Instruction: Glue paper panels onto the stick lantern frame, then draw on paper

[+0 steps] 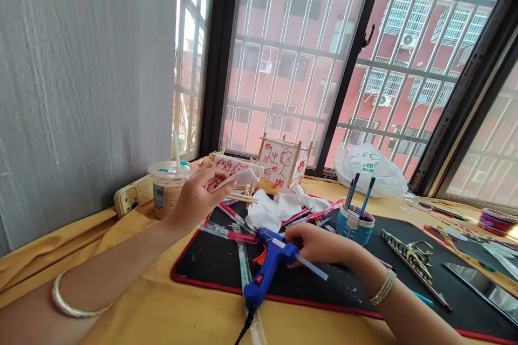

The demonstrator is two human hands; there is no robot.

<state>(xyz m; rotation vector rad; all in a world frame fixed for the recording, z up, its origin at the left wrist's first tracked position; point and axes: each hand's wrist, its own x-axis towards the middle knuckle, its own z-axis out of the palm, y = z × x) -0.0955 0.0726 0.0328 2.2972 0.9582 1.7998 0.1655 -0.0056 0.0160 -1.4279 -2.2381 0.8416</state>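
Note:
My left hand (198, 199) is raised above the mat, pinching a small white textured sheet of paper (240, 178) between thumb and fingers. Behind it lies a paper panel with red drawings (230, 166), partly hidden, with thin wooden sticks (243, 198) nearby. My right hand (318, 242) grips the rear of a blue hot glue gun (267, 264), which has a translucent glue stick (311, 267) in its back end. A wooden-framed paper lantern (279, 164) with red flowers and characters stands beyond both hands.
A black red-edged desk mat (210, 264) lies on a yellow cloth (162, 312), holding crumpled white tissue (275, 209) and a blue pen cup (355, 225). A plastic drink cup (168, 188), power strip (131, 195), plastic bag (370, 172) and scissors (416, 250) surround it.

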